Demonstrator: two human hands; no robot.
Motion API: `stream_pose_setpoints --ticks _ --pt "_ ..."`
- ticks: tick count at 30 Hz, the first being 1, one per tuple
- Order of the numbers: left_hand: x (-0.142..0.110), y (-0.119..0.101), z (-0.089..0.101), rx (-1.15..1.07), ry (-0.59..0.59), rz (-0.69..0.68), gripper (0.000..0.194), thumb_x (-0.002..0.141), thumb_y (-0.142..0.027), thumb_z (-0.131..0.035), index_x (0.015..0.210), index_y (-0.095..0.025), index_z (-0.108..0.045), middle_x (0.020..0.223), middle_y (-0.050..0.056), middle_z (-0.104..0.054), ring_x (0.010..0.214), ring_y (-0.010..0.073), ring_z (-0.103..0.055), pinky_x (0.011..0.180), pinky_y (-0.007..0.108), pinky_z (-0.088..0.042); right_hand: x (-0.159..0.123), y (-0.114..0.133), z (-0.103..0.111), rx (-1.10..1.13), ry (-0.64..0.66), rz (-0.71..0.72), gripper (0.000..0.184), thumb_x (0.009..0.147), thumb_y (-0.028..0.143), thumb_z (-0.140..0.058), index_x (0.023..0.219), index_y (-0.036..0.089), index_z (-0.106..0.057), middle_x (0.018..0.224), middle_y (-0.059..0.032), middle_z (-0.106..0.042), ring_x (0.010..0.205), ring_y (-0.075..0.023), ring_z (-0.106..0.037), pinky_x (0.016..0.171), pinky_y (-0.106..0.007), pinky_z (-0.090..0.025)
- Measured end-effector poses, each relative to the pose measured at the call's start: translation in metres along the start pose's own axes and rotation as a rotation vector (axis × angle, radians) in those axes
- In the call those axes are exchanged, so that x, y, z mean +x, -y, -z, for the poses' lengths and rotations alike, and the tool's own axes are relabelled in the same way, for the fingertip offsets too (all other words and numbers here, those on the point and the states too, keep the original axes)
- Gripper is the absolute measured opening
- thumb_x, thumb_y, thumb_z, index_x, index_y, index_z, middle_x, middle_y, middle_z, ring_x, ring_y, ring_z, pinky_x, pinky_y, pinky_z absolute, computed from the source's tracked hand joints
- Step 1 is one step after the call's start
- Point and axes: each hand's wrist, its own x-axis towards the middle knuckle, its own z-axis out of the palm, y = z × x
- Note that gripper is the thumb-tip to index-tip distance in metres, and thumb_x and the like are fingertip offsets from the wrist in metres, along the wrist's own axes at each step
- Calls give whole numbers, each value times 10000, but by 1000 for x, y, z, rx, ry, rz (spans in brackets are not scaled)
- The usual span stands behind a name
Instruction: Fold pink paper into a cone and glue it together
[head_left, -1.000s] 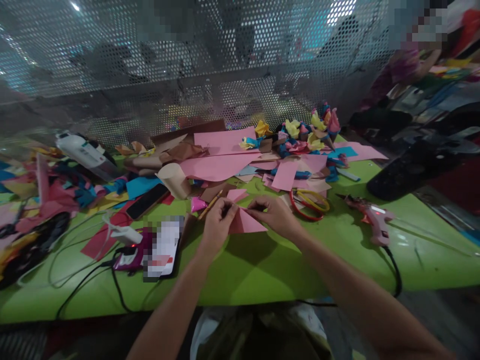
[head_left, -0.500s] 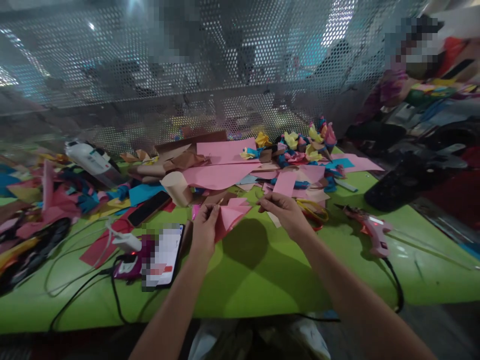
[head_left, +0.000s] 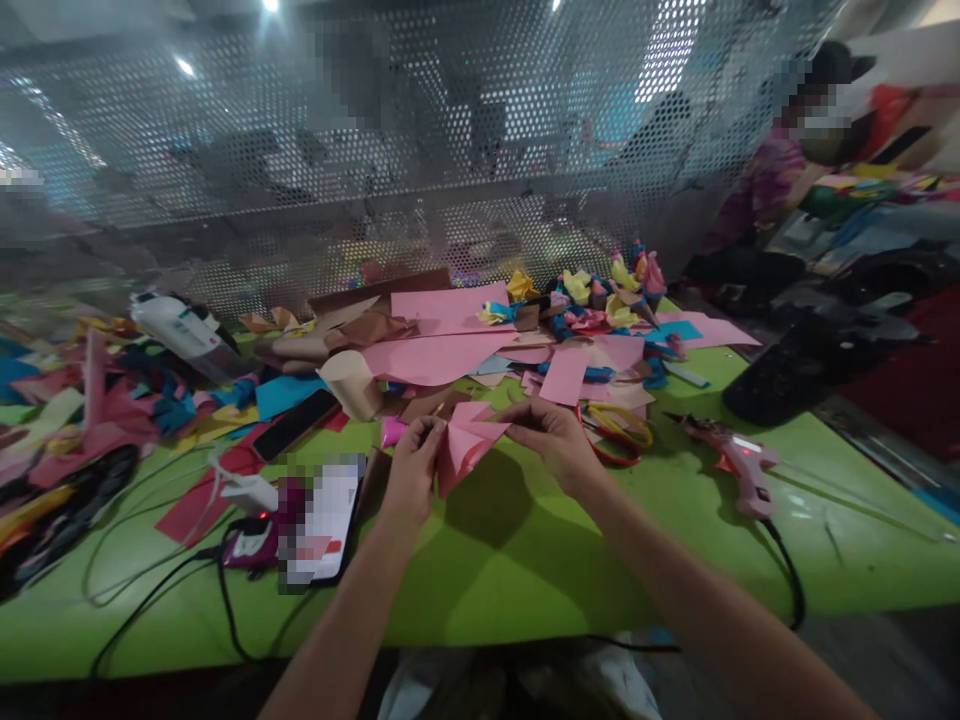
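Observation:
Both my hands hold a folded pink paper (head_left: 465,445) a little above the green table (head_left: 525,560). My left hand (head_left: 412,470) pinches its left edge, fingers closed. My right hand (head_left: 551,435) pinches its right corner, fingers closed too. The paper is bent into a partly rolled, pointed shape between them. A thin pencil-like stick shows just behind my left hand, and I cannot tell whether the hand holds it.
Scissors with red and yellow handles (head_left: 619,425) and a pink glue gun (head_left: 739,460) lie to the right. A phone (head_left: 322,515) and cables lie to the left. Pink sheets (head_left: 442,345) and crumpled coloured paper pile up behind. A person sits at the far right.
The pink paper was lifted off the table and bent from a flat triangle into a partly rolled shape. Both hands rose slightly with it.

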Motion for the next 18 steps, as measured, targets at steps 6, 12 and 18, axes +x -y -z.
stream_pose_setpoints --ticks 6,12,18 --pt "1 3 0 52 -1 -65 334 647 -429 -785 756 -180 -589 724 -37 -544 673 104 -487 630 222 -395 -1 1 -6 84 -101 3 101 632 284 -737 719 235 -722 774 -20 -745 781 -208 -655 766 -346 -504" --pt "3 4 7 200 -26 -216 271 752 -439 -715 798 -195 -607 783 -11 -599 778 149 -544 721 254 -429 -1 6 -1 135 -42 -92 218 634 310 -748 839 239 -763 880 -30 -761 808 -197 -641 751 -321 -481" --pt "2 3 10 303 8 -322 216 819 -417 -679 827 -208 -625 816 -4 -627 828 169 -574 787 277 -441 -3 8 1 2 55 -80 342 803 519 -642 795 197 -757 830 -55 -733 727 -175 -609 682 -305 -456"
